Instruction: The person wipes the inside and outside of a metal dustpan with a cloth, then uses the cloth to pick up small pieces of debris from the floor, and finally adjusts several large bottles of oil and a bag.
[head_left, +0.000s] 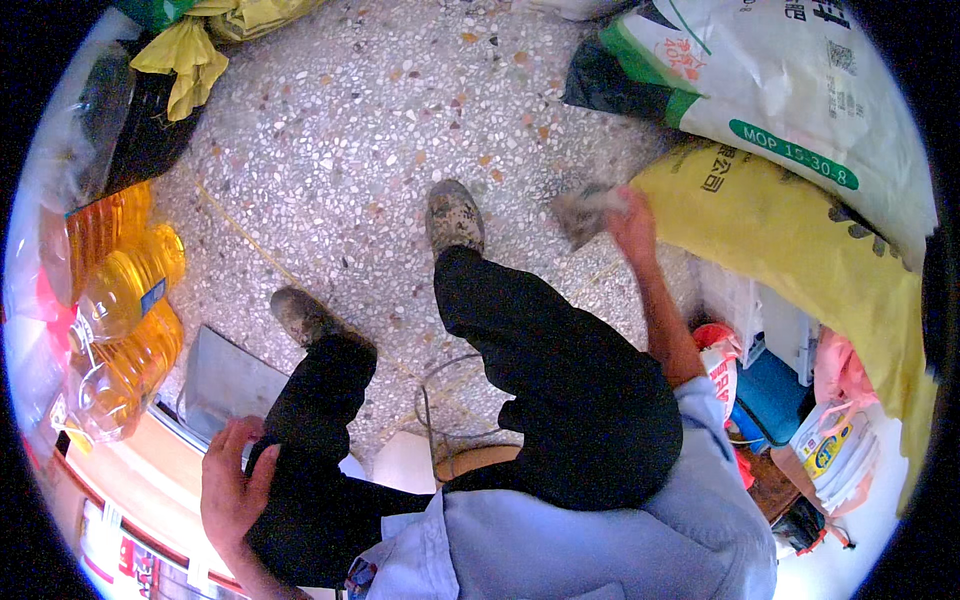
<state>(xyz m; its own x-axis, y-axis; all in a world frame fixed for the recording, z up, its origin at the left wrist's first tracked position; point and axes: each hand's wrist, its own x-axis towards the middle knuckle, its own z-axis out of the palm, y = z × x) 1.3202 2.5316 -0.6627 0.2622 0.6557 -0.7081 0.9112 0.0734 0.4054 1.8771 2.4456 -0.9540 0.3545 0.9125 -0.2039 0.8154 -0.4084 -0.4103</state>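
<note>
My right hand (632, 225) is stretched out over the terrazzo floor (360, 135), its fingers closed on a blurred grey-brown object (589, 214), perhaps a cloth or a brush; its kind is not clear. The hand is close beside a yellow woven sack (750, 202). Over my left knee, my left hand (238, 480) has its fingers apart and holds nothing. A grey metal dustpan or tray (229, 382) lies on the floor just beyond it. My feet are in camouflage shoes (454, 216), flat on the floor.
Large plastic bottles of yellow oil (127, 277) stand at the left, near a black bag (142, 135). A white and green sack (810, 97) lies at the upper right. Below the sacks are a blue case (772, 397) and plastic bags. A round wire-like frame (426, 409) is behind my feet.
</note>
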